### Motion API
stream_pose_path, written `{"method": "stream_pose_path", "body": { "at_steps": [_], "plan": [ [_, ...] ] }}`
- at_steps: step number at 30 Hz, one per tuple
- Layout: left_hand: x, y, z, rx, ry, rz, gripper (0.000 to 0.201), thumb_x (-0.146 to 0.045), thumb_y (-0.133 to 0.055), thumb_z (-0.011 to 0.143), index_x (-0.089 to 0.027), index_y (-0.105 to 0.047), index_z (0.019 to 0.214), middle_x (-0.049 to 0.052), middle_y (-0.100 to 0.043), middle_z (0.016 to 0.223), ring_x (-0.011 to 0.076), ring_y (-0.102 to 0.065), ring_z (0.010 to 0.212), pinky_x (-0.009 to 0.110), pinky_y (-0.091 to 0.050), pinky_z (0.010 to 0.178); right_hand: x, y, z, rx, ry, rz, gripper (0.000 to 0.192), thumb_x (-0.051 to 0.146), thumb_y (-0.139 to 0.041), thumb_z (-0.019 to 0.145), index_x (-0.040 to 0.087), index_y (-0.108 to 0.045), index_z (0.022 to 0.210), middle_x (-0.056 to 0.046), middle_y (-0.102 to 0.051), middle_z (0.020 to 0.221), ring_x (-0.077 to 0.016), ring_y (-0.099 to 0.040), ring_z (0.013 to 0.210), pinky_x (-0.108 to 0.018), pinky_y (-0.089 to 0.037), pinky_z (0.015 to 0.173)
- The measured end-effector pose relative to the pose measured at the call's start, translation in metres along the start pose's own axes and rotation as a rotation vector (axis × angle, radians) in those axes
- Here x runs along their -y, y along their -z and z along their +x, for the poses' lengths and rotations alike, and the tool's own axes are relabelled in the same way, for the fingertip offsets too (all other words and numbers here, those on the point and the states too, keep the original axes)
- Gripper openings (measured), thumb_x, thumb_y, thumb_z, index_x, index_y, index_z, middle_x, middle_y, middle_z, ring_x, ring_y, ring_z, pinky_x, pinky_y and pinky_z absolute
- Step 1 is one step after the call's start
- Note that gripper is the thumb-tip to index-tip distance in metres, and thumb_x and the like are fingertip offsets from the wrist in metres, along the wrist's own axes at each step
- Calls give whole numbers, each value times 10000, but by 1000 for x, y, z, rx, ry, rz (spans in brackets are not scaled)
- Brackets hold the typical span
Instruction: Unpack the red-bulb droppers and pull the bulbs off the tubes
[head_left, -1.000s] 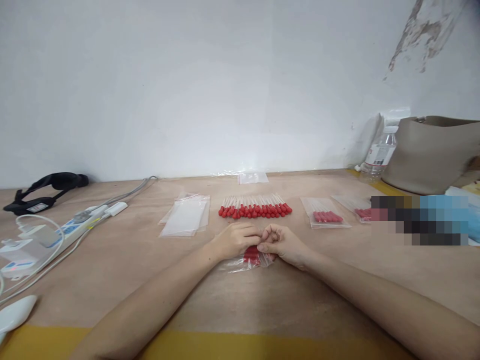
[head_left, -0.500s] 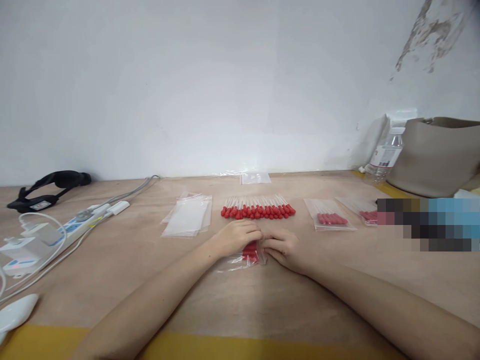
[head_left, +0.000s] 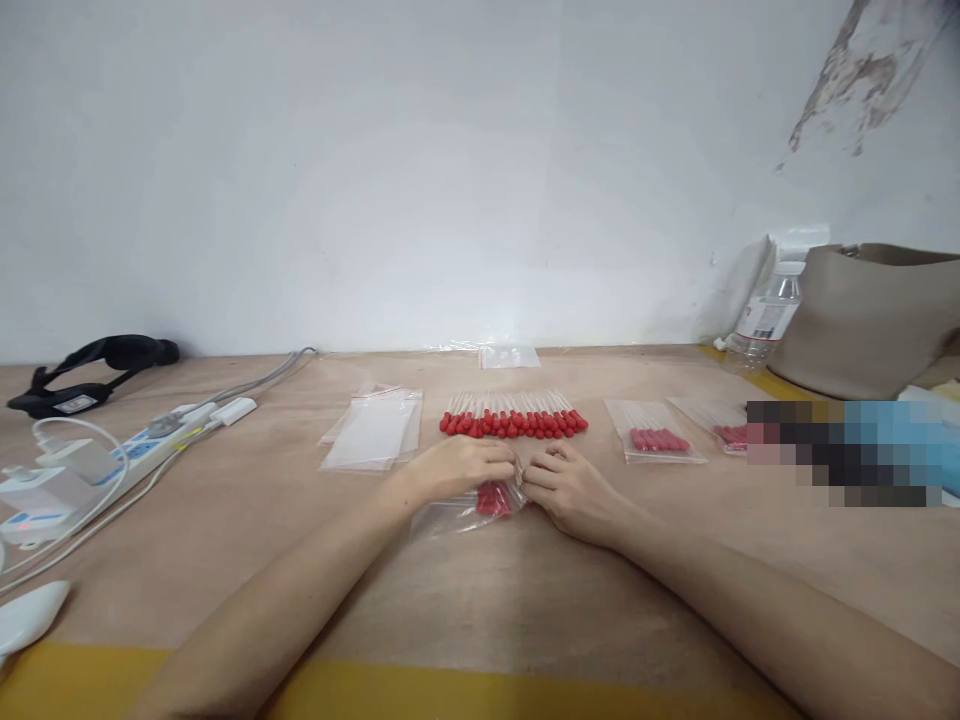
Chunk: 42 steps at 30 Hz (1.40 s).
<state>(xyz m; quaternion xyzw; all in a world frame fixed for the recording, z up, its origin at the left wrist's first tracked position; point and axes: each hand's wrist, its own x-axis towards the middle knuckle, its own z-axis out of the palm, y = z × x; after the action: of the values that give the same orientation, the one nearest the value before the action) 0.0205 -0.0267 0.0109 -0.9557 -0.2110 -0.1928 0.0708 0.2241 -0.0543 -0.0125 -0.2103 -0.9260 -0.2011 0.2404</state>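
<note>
Both hands pinch a small zip bag (head_left: pixel 480 502) of red-tipped swabs lying on the desk (head_left: pixel 525 600): left hand (head_left: pixel 457 467) and right hand (head_left: pixel 568 485) each have a closed grip on its top edge. Press evenly along the seal, bag flat, swabs clear.

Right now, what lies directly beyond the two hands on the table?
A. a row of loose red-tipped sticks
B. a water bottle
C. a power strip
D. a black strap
A: the row of loose red-tipped sticks lies just past the left hand and right hand, which pinch a clear bag.
</note>
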Motion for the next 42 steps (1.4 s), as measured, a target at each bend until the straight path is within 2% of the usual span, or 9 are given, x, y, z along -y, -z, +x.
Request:
{"method": "stream_pose_path", "body": {
  "at_steps": [5,11,15,18,24,28,32,39,42],
  "plan": [
    [7,22,2,37,30,0,188,-190,-378,880,-209,-550,955,36,-573,1017,128,-550,926,260,-439,807,0,4,-1,9,-94,178,143,183,-402,837,172,-542,811,-50,-606,886,-168,-466,860,-326,-308,753],
    [6,42,12,208,-40,96,259,-114,-328,882,-190,-541,1009,42,-584,1040,148,-560,937,263,-437,808,1,5,-4,35,-259,329,120,250,-459,805,178,-533,744,-17,-535,680,-135,-452,681,-286,-326,679],
    [0,44,10,154,61,13,258,-192,-339,895,-207,-500,1097,44,-585,1058,163,-560,938,285,-436,809,-2,11,-5,79,-294,454,174,336,-557,739,190,-564,834,-23,-561,771,-155,-477,762,-307,-332,733],
    [-7,42,-4,126,169,-117,348,-285,-365,892,-226,-382,1234,65,-518,1187,183,-507,1052,316,-412,878,-6,16,-5,112,-319,585,259,401,-579,720,189,-581,870,-32,-586,832,-174,-492,821,-327,-337,772],
    [-17,21,-40,187,304,-350,550,-389,-424,854,-212,-225,1335,90,-378,1333,218,-385,1194,368,-348,976,-4,10,1,84,-562,664,201,215,-436,805,177,-633,798,-27,-617,743,-143,-519,701,-274,-379,666],
    [-18,12,-45,142,370,-401,557,-395,-439,846,-217,-235,1333,82,-381,1334,217,-392,1191,383,-345,981,-3,12,3,135,-628,650,130,263,-563,725,181,-645,784,5,-586,642,-116,-504,614,-232,-368,585],
    [-17,12,-44,134,403,-433,539,-391,-447,843,-222,-266,1321,76,-389,1331,213,-398,1187,382,-347,980,-14,16,-8,203,-637,546,265,376,-660,635,205,-655,837,21,-550,606,-115,-481,587,-240,-350,576],
    [-18,10,-45,51,431,-472,468,-374,-491,820,-217,-376,1245,65,-500,1221,203,-479,1095,359,-385,936,-13,3,-12,74,-654,681,223,337,-595,711,191,-660,866,-11,-575,687,-128,-502,669,-240,-379,609],
    [-18,9,-45,33,415,-484,451,-366,-503,813,-216,-397,1224,62,-521,1189,199,-494,1070,350,-392,923,-5,-1,-4,102,-656,786,222,329,-577,730,195,-650,891,18,-540,644,-102,-468,599,-219,-355,559]
  ]
}}
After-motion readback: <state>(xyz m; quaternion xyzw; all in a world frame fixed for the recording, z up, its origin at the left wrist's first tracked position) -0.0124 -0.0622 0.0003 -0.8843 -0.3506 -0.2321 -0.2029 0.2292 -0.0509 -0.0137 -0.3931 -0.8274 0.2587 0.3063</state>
